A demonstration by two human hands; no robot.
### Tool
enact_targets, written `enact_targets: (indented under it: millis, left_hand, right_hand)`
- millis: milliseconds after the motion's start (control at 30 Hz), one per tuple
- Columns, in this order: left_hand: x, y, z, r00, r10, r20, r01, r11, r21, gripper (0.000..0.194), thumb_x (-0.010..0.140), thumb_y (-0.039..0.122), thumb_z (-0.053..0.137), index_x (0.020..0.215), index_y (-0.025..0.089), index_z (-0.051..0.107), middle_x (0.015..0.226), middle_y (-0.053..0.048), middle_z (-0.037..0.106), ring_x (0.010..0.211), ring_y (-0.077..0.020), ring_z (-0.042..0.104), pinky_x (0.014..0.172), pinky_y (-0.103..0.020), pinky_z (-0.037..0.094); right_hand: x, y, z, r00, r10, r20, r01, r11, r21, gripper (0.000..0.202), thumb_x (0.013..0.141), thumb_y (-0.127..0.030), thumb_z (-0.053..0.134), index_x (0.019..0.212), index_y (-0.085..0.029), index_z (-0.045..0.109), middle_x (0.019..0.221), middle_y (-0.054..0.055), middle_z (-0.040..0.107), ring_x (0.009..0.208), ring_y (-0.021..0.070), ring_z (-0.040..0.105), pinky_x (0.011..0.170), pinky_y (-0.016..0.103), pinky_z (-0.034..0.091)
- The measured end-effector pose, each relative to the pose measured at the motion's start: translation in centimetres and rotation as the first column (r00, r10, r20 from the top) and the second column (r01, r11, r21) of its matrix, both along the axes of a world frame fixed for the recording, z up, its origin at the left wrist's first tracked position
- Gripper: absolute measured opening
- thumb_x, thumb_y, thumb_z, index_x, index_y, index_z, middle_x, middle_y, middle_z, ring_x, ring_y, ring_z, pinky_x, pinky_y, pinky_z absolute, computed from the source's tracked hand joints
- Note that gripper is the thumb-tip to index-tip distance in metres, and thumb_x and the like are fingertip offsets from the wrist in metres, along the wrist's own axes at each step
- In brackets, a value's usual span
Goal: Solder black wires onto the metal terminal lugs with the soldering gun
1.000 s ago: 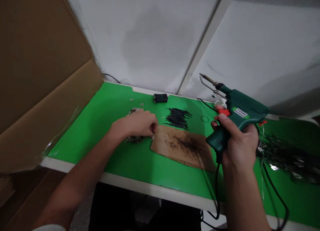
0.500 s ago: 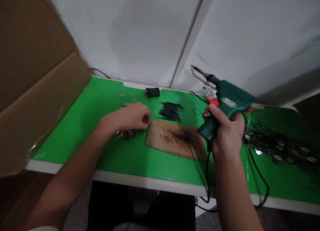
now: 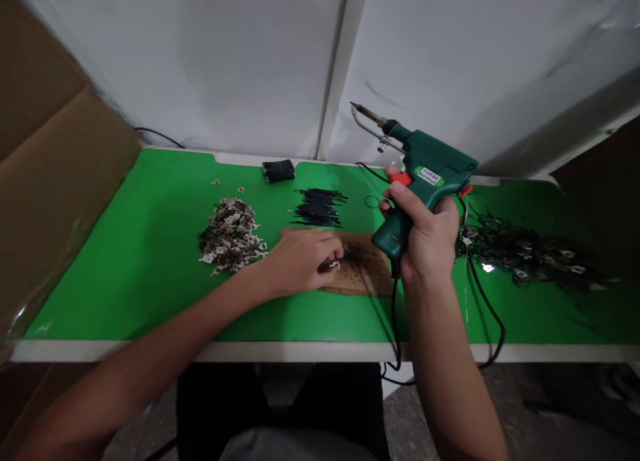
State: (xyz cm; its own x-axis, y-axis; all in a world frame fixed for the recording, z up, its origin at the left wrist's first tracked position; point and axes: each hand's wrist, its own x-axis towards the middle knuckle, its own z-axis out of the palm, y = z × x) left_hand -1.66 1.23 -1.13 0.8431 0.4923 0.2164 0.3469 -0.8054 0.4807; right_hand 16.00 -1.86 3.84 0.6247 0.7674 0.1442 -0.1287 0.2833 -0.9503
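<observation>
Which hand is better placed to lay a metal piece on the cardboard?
Left, probably: the left hand is over the cardboard, metal piece at its fingertips; the right hand holds the soldering gun.

You're in black trousers [image 3: 220,408], with a plain grey garment [image 3: 300,446] at your waist (just a dim strip, so its cut is hard to tell). Your left hand [image 3: 305,258], right hand [image 3: 430,238] and both forearms [image 3: 443,341] are bare.
</observation>
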Motion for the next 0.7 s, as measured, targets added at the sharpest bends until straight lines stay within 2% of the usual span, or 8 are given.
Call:
enact_targets:
  millis: [133,267,467,700]
  left_hand:
    - [-0.4,0.1,0.5,0.998,-0.014,-0.067,0.021,0.996,0.091,0.007,0.088,0.020,0.061,0.091,0.019,0.067,0.093,-0.002,0.072,0.085,-0.0174,0.066,0.074,-0.029,0.044]
    - [0.0,-0.1,0.5,0.993,-0.030,-0.112,0.046,0.988,0.147,0.017,0.096,0.030,0.058,0.092,0.018,0.069,0.095,-0.004,0.071,0.086,-0.0184,0.065,0.076,-0.030,0.044]
    - [1.3,-0.9,0.5,0.995,-0.043,-0.085,0.058,0.981,0.184,0.021,0.100,0.027,0.052,0.093,0.018,0.068,0.094,-0.004,0.069,0.088,-0.0178,0.064,0.077,-0.030,0.044]
    - [3.3,-0.1,1.2,0.992,0.023,-0.126,0.010,0.966,0.257,0.022,0.100,0.029,0.050,0.094,0.019,0.068,0.093,-0.005,0.066,0.086,-0.0199,0.062,0.072,-0.032,0.041]
  right_hand:
    - [-0.1,0.0,0.0,0.999,0.024,-0.034,-0.023,0.999,0.025,0.039,0.061,-0.031,0.089,0.091,-0.020,0.066,0.097,0.001,0.074,0.068,0.0101,0.060,0.062,0.023,0.053]
    - [-0.3,-0.1,0.0,0.997,0.038,-0.072,-0.037,0.999,0.018,0.041,0.063,-0.028,0.088,0.097,-0.018,0.066,0.101,0.003,0.075,0.071,0.0094,0.061,0.064,0.022,0.053]
    - [-0.1,-0.2,0.0,0.996,0.047,-0.082,-0.045,0.999,0.024,0.040,0.064,-0.028,0.088,0.096,-0.019,0.067,0.102,0.002,0.075,0.072,0.0099,0.062,0.063,0.022,0.054]
    - [0.5,-0.2,0.2,0.999,-0.002,-0.042,0.004,1.000,0.030,0.036,0.067,-0.034,0.085,0.096,-0.021,0.067,0.108,0.004,0.074,0.075,0.0122,0.062,0.065,0.027,0.055]
